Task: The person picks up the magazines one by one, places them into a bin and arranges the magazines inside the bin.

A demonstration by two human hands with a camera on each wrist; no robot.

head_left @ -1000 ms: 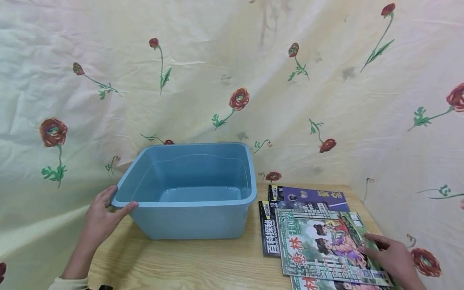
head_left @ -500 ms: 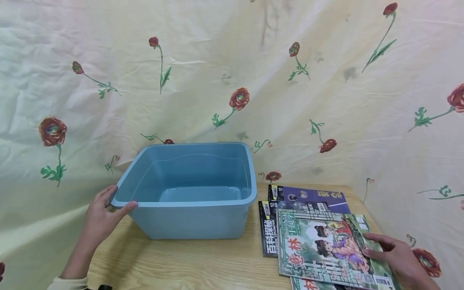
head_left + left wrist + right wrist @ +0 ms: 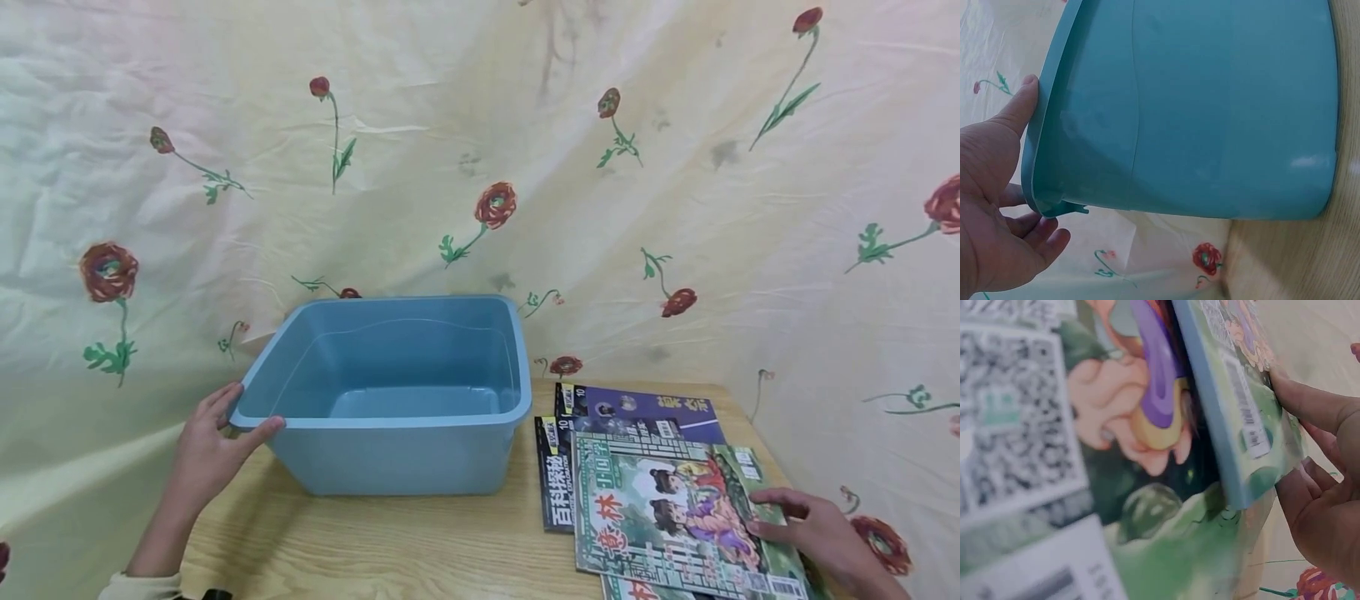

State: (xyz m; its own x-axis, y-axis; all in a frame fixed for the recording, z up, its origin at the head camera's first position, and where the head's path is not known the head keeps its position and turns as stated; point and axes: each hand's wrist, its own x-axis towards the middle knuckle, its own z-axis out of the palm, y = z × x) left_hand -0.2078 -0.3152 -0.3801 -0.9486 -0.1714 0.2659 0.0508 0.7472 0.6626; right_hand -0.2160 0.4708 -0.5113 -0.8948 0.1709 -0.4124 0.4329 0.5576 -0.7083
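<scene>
Two hands share the work: the left hand [image 3: 206, 450] clasps the blue plastic tub's [image 3: 397, 392] near-left rim corner, steadying it, while the right hand [image 3: 813, 533] pinches the top comic magazine's [image 3: 675, 517] right edge off the stack [image 3: 630, 417] on the wooden table [image 3: 412, 542].

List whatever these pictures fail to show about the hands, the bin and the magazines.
- Head view: the bottom edge cuts off the lowest magazine, and the top magazine covers most of it.
- Head view: the right hand hides the top magazine's right edge.
- Left wrist view: the blue bin blocks its own inside; the left hand is cut off by the frame.
- Right wrist view: print is blurred, unreadable.
</scene>
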